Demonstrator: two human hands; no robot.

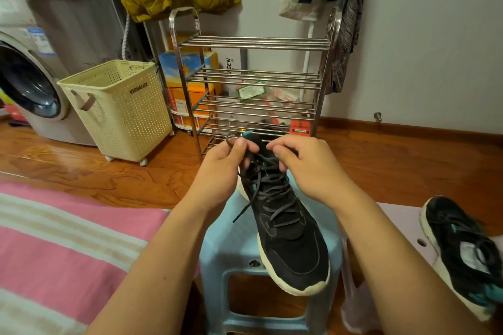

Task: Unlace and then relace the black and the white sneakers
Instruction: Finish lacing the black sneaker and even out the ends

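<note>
Two hands work at the collar of a black sneaker (288, 231) standing at frame centre on a light blue stool (234, 258), toe toward the camera. The left hand (226, 166) pinches a grey lace (245, 207) loop. The right hand (304, 163) has curled fingers at the top eyelets, apparently pinching lace too. A second sneaker (462, 247) lies at the right edge.
</note>
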